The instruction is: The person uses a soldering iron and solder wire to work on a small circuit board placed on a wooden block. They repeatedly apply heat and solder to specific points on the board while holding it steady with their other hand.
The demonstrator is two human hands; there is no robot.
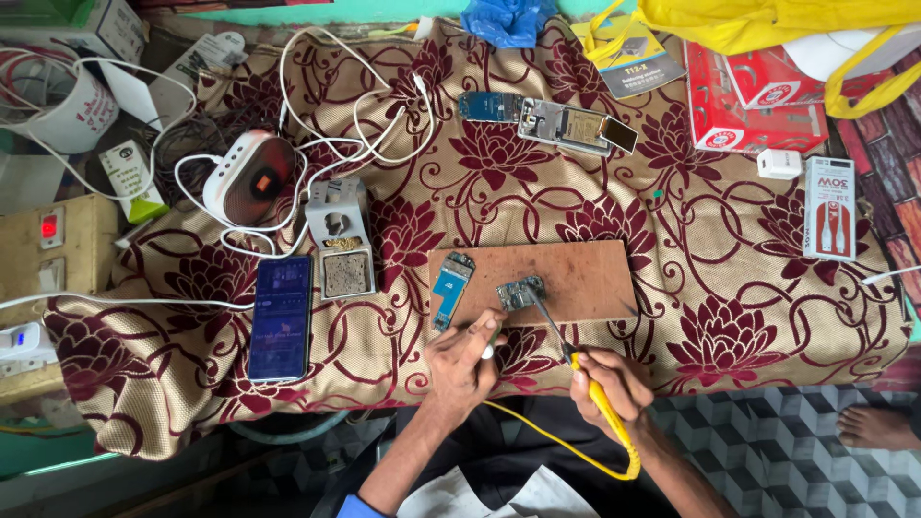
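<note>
Over patterned desk (pixel 729 249): right hand (pixel 609 384) clenched around yellow soldering iron (pixel 600 398), left hand (pixel 465 360) pinching solder wire (pixel 491 338), circuit board (pixel 520 293) mid-solder, unfinished.

A matt, woven beige cloth with dark red flowers (pixel 729 249) was seen spread over the counter. On it lay a flat brown wooden board (pixel 585 278), dull and scuffed. A small grey-green circuit board (pixel 519 293) with metal parts rested there. The yellow plastic-handled soldering iron (pixel 602 398) had a thin metal tip. A glossy dark-screened phone (pixel 280 317) reflected light.
</note>
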